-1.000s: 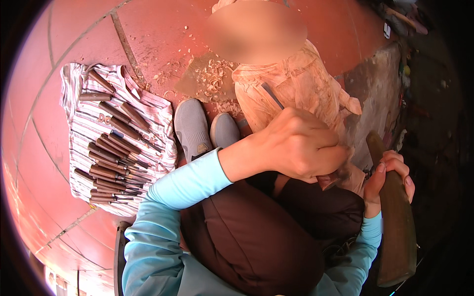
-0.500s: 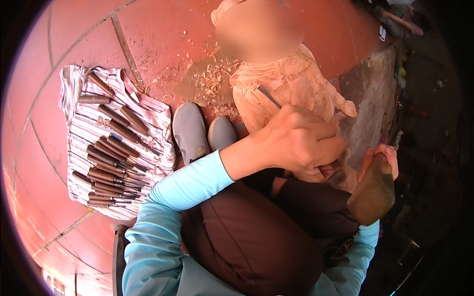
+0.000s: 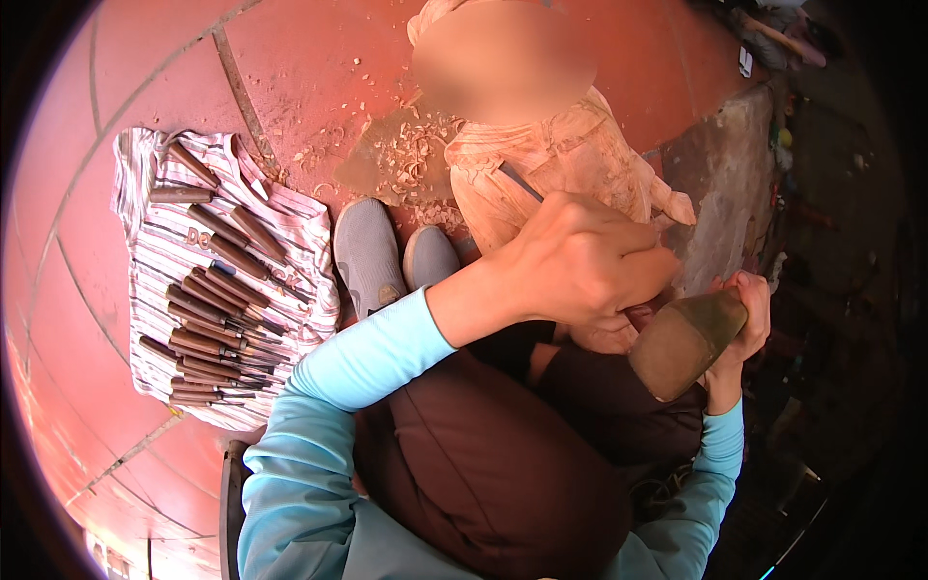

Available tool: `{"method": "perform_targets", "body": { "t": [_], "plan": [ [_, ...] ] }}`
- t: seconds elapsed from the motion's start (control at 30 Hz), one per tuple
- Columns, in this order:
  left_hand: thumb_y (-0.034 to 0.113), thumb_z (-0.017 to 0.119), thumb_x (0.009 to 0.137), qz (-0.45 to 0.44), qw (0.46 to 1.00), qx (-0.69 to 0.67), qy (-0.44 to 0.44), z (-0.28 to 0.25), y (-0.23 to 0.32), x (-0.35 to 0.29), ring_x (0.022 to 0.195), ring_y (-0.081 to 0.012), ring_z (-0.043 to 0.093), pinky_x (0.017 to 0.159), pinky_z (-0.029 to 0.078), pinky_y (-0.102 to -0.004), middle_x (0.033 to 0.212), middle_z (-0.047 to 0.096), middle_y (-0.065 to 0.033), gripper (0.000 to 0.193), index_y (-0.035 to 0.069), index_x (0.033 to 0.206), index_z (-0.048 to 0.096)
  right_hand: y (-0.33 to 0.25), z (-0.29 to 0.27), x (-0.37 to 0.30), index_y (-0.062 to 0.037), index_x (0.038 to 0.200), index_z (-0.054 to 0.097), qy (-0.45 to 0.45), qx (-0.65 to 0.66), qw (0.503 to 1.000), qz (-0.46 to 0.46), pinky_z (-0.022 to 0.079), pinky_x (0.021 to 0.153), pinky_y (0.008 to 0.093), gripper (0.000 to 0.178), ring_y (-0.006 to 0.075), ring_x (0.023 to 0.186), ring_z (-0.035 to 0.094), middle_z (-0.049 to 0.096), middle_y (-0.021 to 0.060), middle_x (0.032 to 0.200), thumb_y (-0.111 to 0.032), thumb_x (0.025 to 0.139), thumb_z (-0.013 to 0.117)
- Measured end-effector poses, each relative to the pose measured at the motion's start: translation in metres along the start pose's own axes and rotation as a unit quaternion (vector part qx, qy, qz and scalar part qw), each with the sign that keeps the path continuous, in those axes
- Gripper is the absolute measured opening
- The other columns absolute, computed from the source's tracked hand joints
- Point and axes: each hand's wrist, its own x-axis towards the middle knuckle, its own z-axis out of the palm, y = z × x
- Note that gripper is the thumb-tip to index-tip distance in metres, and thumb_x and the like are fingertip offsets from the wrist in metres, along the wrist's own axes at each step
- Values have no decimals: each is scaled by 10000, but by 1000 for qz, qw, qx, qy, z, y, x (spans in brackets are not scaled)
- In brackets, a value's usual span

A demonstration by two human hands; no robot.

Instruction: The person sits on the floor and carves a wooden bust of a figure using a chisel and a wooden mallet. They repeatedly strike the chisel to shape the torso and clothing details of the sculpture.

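My left hand (image 3: 588, 256) is closed round a carving chisel (image 3: 521, 181). The chisel's steel blade slants up and left onto the robe of a carved wooden statue (image 3: 488, 208); most of its handle is hidden inside my fist. In my right hand (image 3: 754, 314), at the right, is a wooden mallet (image 3: 677, 356), its fingers wrapped round the grip. The thick head of the mallet points left and down, close to the lower side of my left fist. Whether it touches the chisel's butt, I cannot tell.
On the left, a striped cloth (image 3: 155, 319) holds several dark-handled carving tools (image 3: 208, 343). Wood shavings (image 3: 416, 159) litter the red tiled floor (image 3: 319, 58) beside the statue. Two grey shoes (image 3: 367, 251) stand below them. A pale slab (image 3: 725, 184) lies right of the statue.
My right hand has swung the mallet leftward, bringing its head nearer my left fist. The chisel stays against the statue in my left hand, and the whole view has shifted slightly.
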Motion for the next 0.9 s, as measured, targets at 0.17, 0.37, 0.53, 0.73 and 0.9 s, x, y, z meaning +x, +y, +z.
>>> {"method": "perform_targets", "body": {
  "t": [0.17, 0.37, 0.53, 0.73, 0.9],
  "plan": [
    [32, 677, 649, 35, 999, -5, 19, 4, -5, 2, 392, -183, 430, 360, 324, -309, 524, 367, -24, 283, 85, 572, 410, 3, 5, -7, -78, 1238, 370, 67, 67, 995, 14, 451, 624, 368, 626, 274, 681, 534, 541, 152, 839, 156, 715, 623],
    [25, 675, 657, 35, 998, 3, 49, 5, -4, 2, 391, -167, 423, 360, 321, -295, 533, 377, -18, 283, 92, 569, 415, 2, 2, -9, -70, 1199, 412, 10, -21, 999, 28, 460, 647, 357, 617, 246, 687, 543, 553, 123, 820, 166, 681, 649],
    [72, 705, 686, 47, 990, 134, -13, -6, 19, -11, 436, -119, 459, 360, 334, -257, 556, 400, 4, 253, 104, 598, 469, -2, 7, -8, -82, 1225, 388, 55, 39, 997, 28, 463, 653, 376, 632, 232, 649, 497, 518, 108, 790, 189, 698, 609],
    [137, 667, 671, -142, 950, 209, -183, -40, 11, -40, 575, -176, 618, 430, 474, -310, 973, 566, -91, 238, 69, 827, 501, -4, 2, -7, -81, 1284, 312, 25, 73, 997, -9, 435, 687, 366, 661, 216, 680, 481, 510, 115, 831, 207, 735, 544],
    [244, 734, 782, -230, 887, 288, -278, -77, -5, -74, 623, -282, 645, 496, 514, -329, 1358, 497, -178, 316, 48, 889, 511, -2, 2, -10, -90, 1308, 268, 15, 104, 994, -5, 429, 714, 366, 662, 206, 693, 479, 515, 115, 856, 194, 768, 525]
  ]
}}
